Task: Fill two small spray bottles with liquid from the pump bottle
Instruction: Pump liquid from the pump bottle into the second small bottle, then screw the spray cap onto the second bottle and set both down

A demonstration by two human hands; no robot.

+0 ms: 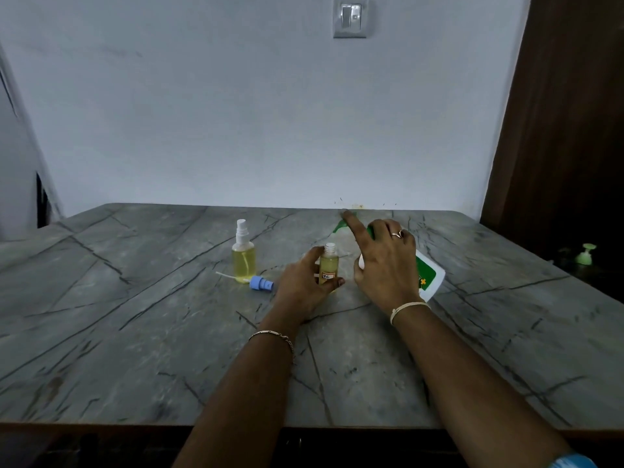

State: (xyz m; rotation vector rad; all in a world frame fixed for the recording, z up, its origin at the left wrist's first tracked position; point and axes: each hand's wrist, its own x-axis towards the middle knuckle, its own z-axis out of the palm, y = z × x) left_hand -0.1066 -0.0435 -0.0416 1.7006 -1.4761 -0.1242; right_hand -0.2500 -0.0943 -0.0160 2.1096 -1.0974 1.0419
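Capped spray bottle (242, 255): I see it upright on the desk (135, 332), with yellow liquid inside.
Blue spray cap (260, 284): on its side, just right of that bottle.
Left hand (302, 287): wrapped round the open spray bottle (328, 265), which stands upright at mid-desk.
Right hand (388, 265): grips the tilted pump bottle (429, 275), forefinger along its green nozzle.

Desk (135, 332): grey stone-pattern top with dark veining, brown front edge. Standing upright on it are one capped spray bottle (243, 261) of yellow liquid and, to its right, one uncapped small bottle (328, 265), also yellow. A blue spray head (260, 284) with its tube lies flat just in front of the capped one. White-and-green pump bottle (429, 275) is tilted at right; desk contact unconfirmed.
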